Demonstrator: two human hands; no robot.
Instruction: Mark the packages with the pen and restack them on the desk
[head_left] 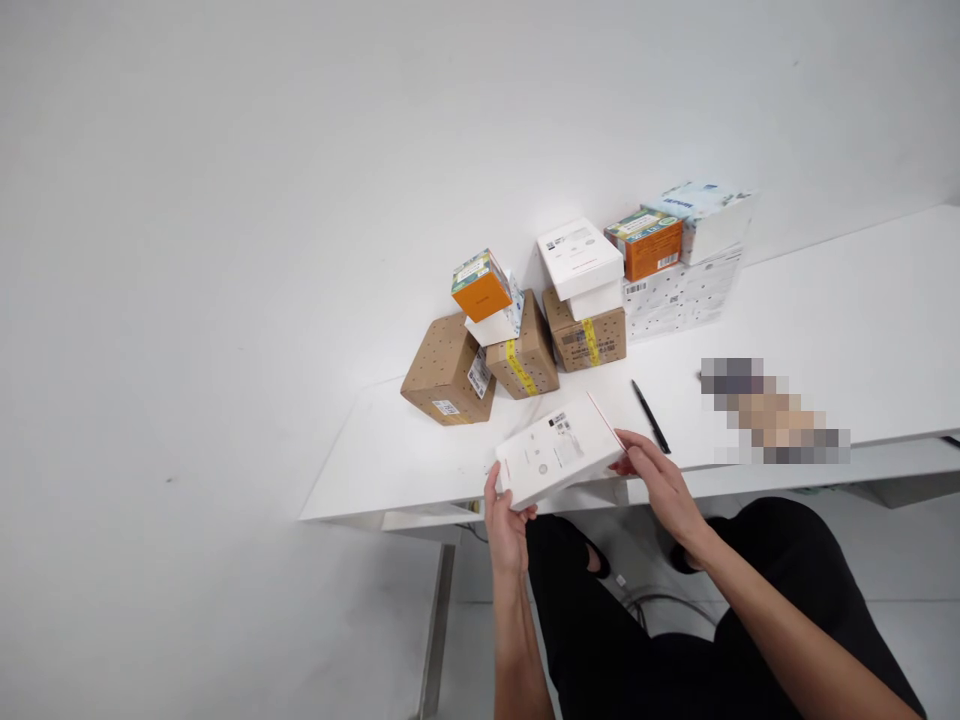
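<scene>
A flat white box [536,450] with printed labels and a thin red line along its right edge is held tilted above the front edge of the white table [360,465]. My left hand [506,515] grips its lower left corner, thumb on the upper face and fingers underneath. At the right end, my right hand [656,475] is closed on the box's edge, with some of its fingertips hidden. A black pen [649,416] lies on the table just beyond my right hand.
Brown cartons [442,375] stand along the wall, some with yellow tape. On them sit an orange box [484,295] and a white box [581,255]. Another orange box [652,250] and a blue-white pack [709,215] rest on a white package [686,295]. A pixelated patch covers something at right.
</scene>
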